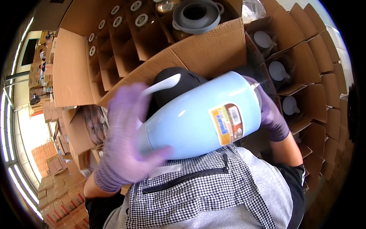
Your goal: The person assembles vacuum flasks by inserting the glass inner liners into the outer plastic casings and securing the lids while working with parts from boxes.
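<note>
A light blue vacuum jug (187,114) lies tilted across my lap, its narrow neck to the left and its wide base to the right. A printed sticker (227,124) is on its side, and a white handle (166,84) sticks up past the neck. My right hand (268,112), in a purple knit glove, grips the base, its fingers partly hidden behind it. Around the neck end, my left hand (127,141), gloved alike, is blurred by motion. Its fingers stretch upward and its thumb is spread beside the jug; contact is unclear.
Ahead stands an open carton (206,49) with cardboard dividers, several ring-topped items and a grey round lid-like part (196,17). On the right, divided cartons hold white funnel-shaped parts (279,71). Stacked boxes (57,191) fill the left background.
</note>
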Action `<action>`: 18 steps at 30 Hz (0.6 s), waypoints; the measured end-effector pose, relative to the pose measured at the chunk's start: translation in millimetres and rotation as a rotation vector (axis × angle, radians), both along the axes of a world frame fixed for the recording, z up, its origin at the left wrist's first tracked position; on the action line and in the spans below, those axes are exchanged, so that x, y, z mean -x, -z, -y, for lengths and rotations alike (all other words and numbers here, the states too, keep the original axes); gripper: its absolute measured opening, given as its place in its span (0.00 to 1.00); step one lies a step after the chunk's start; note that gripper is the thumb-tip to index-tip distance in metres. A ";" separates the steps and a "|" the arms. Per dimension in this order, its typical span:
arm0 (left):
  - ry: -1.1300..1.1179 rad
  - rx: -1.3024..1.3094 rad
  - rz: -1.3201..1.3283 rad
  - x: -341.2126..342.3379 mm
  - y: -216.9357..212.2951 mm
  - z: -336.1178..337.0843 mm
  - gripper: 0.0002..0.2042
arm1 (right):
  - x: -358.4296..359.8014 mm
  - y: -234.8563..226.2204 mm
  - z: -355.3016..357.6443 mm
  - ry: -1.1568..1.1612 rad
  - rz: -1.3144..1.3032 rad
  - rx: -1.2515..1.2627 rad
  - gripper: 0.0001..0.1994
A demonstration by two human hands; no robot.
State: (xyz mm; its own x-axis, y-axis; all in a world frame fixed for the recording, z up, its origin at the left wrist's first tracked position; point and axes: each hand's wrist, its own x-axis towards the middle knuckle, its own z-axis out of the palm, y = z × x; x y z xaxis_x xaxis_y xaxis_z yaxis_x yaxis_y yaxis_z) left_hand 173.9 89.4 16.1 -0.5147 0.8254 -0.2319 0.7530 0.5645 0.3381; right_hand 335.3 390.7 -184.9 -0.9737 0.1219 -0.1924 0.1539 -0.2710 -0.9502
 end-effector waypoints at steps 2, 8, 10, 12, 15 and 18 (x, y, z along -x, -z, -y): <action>-0.490 -0.178 0.178 -5.3 16.9 57.1 0.56 | -9.3 7.0 11.6 -0.039 0.082 0.114 0.61; -1.108 -0.648 1.056 -54.9 41.2 65.1 0.45 | -42.9 34.6 11.7 -0.076 0.142 0.335 0.36; -1.011 -0.622 1.019 -44.5 32.9 50.8 0.40 | -54.8 42.7 2.5 -0.081 0.275 0.435 0.32; -0.965 -0.646 1.025 -39.5 36.1 48.7 0.38 | -58.9 58.2 -0.6 -0.133 0.316 0.306 0.31; -0.946 -0.605 0.922 -33.1 28.3 43.3 0.36 | -58.7 57.9 6.5 -0.175 0.231 0.237 0.32; -0.911 -0.523 0.842 -26.3 30.2 46.0 0.34 | -54.7 38.5 17.3 -0.180 0.115 0.218 0.32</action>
State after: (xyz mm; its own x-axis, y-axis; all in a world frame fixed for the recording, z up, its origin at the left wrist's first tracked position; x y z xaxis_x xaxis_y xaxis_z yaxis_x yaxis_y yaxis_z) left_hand 200.2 43.3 -14.1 -0.7815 0.3565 -0.5120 -0.3597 0.4131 0.8367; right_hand 390.1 373.4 -223.4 -0.9464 -0.1068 -0.3049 0.3207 -0.4251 -0.8464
